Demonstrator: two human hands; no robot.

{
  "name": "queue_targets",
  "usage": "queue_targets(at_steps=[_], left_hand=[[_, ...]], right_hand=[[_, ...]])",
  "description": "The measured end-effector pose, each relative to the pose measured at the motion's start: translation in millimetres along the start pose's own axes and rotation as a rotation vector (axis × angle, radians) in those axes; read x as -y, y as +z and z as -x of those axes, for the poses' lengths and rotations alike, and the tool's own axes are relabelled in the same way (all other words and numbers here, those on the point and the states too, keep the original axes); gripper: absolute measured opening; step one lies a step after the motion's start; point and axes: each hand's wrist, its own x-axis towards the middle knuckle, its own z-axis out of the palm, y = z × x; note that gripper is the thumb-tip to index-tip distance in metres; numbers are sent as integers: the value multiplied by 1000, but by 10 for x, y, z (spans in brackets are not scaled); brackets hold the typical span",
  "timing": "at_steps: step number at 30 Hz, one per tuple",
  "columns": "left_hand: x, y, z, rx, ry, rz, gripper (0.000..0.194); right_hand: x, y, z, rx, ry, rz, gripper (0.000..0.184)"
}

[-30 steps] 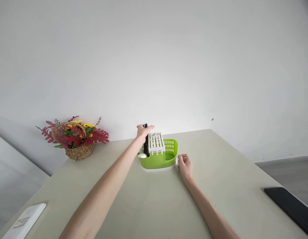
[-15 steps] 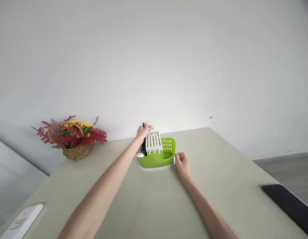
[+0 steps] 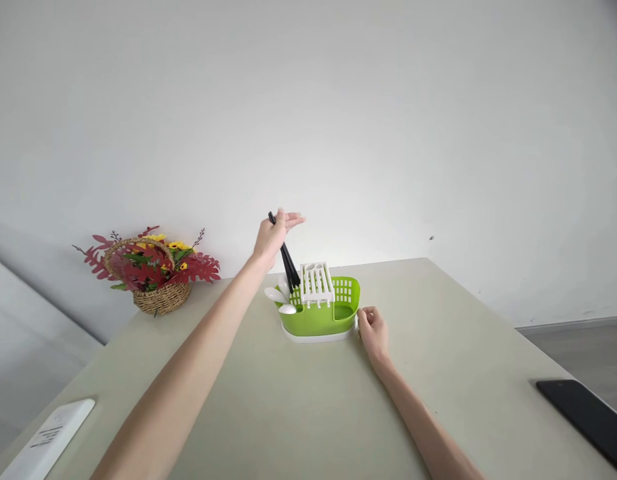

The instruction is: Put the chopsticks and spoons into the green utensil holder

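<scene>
My left hand (image 3: pixel 273 235) is closed around the upper ends of a bundle of black chopsticks (image 3: pixel 289 265), its other fingers stretched out to the right. The chopsticks slant down to the left end of a green cutlery holder (image 3: pixel 313 325), which has a white slatted rack (image 3: pixel 317 283) on top and a white base (image 3: pixel 318 339). Several white spoons (image 3: pixel 287 309) lean out at that same end. By the right end of the holder, my right hand (image 3: pixel 374 335) rests on the table with curled fingers close to the base; whether they grip anything is hidden.
A wicker basket (image 3: pixel 162 298) of red and yellow artificial flowers stands at the back left of the table (image 3: pixel 298 407). The near left edge carries a white flat object (image 3: pixel 49 437) with printed marks. On the right edge lies a black phone-like slab (image 3: pixel 586 417). The wall rises behind.
My left hand has risen and moved left, drawing the chopsticks upward and tilting them. More white spoons show at the holder's left end. My right hand stays beside the holder.
</scene>
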Motion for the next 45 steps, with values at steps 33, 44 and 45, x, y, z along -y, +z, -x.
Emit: queue_targets(at_steps=[33, 44, 45], left_hand=[[579, -1935, 1977, 21, -550, -497, 68], [1088, -1997, 1873, -95, -611, -389, 52], [1127, -1993, 1861, -117, -599, -389, 50]], right_hand=[[-66, -122, 93, 35, 35, 86, 27], [-70, -131, 105, 42, 18, 92, 26], [-71, -130, 105, 42, 18, 95, 26]])
